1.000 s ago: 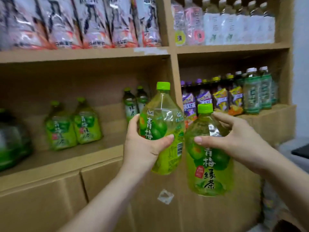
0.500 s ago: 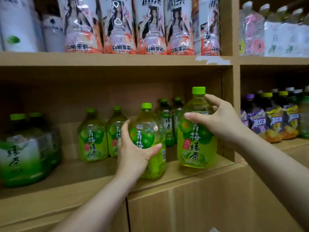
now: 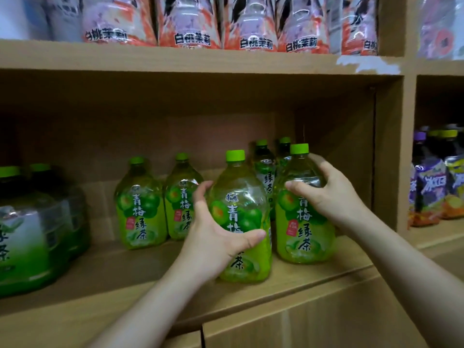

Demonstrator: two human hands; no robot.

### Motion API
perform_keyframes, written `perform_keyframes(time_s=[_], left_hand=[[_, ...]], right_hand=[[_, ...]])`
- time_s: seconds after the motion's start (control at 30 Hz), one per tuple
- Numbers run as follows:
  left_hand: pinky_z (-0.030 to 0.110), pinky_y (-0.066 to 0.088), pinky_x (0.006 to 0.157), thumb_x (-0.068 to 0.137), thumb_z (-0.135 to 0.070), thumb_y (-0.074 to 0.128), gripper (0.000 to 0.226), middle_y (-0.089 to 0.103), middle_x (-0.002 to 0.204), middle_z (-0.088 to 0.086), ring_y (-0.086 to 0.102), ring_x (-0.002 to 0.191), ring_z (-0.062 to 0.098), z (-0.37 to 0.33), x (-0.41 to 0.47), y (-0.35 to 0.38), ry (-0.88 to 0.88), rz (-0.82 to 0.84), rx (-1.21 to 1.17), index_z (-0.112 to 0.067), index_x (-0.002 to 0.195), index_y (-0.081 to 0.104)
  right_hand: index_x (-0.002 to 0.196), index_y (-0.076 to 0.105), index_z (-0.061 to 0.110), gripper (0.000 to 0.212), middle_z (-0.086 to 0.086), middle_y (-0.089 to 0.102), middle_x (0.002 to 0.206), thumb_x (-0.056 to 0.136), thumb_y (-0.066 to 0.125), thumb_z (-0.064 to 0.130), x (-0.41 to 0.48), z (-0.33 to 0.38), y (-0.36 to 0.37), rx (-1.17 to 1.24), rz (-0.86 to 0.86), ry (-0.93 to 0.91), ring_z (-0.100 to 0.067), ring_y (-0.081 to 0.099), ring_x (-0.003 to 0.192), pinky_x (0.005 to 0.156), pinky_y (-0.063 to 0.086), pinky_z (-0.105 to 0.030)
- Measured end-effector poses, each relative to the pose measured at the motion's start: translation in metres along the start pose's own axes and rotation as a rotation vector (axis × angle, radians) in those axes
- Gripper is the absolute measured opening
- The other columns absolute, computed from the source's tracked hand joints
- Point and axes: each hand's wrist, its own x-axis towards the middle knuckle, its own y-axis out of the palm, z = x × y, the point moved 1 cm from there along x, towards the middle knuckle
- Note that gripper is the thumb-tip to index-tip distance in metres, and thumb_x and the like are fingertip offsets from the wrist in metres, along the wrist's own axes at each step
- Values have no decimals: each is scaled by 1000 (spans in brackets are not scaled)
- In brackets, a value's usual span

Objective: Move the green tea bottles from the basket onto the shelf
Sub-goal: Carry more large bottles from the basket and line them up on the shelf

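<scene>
Light was soft and fairly even, coming from the front. The shelf recess [image 3: 150, 126] went dim toward the back, shadowed under the upper board [image 3: 175, 61]. Little glare spots sat on the clear shoulders of the green tea bottles [image 3: 241, 187]. The big bottles [image 3: 22, 234] at the left edge and the top packs [image 3: 190, 21] looked smeared; shelf lines bowed slightly.

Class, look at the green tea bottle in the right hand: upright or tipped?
Upright. The green tea bottle stands base down on the shelf, cap on top; the right hand grips its shoulder.
</scene>
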Motion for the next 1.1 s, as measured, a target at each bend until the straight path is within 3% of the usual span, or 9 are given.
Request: perform_keyframes(time_s=[0.1,0.2,0.33,0.47,0.57,0.7,0.87,0.97,1.1], left_hand=[[24,26,101,54,-41,87,117,34,136,-4,29,118,7,5,2,7,51,-41,-1,-43,138,7],[24,28,97,53,-48,86,115,37,138,-3,29,116,7,8,3,11,82,-86,27,-41,138,8],[28,44,95,55,-42,86,106,49,133,-2,50,115,15,13,7,12,137,-144,62,-43,132,13],[36,46,101,59,-38,87,114,53,133,-6,56,116,13,20,-1,-8,147,2,125,-46,140,7],[36,45,102,69,-38,81,119,55,134,-2,56,118,17,25,-9,-20,178,93,338,-47,144,-12],[41,51,89,73,-35,77,116,63,119,8,63,102,25,28,0,-25,189,57,495,-43,144,-15],[36,51,93,71,-12,76,114,59,129,1,63,106,17,38,15,-43,95,192,382,-49,144,-3],[35,37,105,76,-13,71,85,42,141,6,41,128,27,45,34,-73,215,-93,612,-37,144,26],[49,27,109,77,-28,75,87,20,151,15,17,138,39,61,53,-96,-47,-358,728,-34,146,21]], right_hand=[[143,33,34,75,-9,38,139,79,66,53,-22,2,5,-334,-223,-89,-26,36,131,105,38,-47],[131,53,16,53,-12,55,122,84,60,39,-63,15,31,-412,-410,-430,-26,52,110,89,48,-42],[150,25,22,65,-8,66,108,94,49,44,-82,29,69,-365,-32,-235,-27,62,102,78,44,-34],[153,11,25,71,-11,67,91,94,49,41,-74,34,68,-388,20,-153,-34,63,91,75,44,-38],[152,0,34,80,4,60,77,92,53,43,-73,37,73,-373,70,-139,-26,62,77,68,43,-35],[140,-24,50,123,-8,49,134,64,70,67,-69,37,92,-333,132,-68,-33,56,117,93,48,-47],[142,-22,43,125,-20,34,143,63,73,62,-53,36,116,-462,44,19,-41,60,107,81,50,-44],[142,-23,43,123,-17,21,152,68,74,58,-37,32,130,-454,47,91,-40,61,108,81,52,-43],[145,-24,40,122,-17,21,156,74,74,51,-5,23,144,-451,69,204,-36,60,113,86,52,-44]])
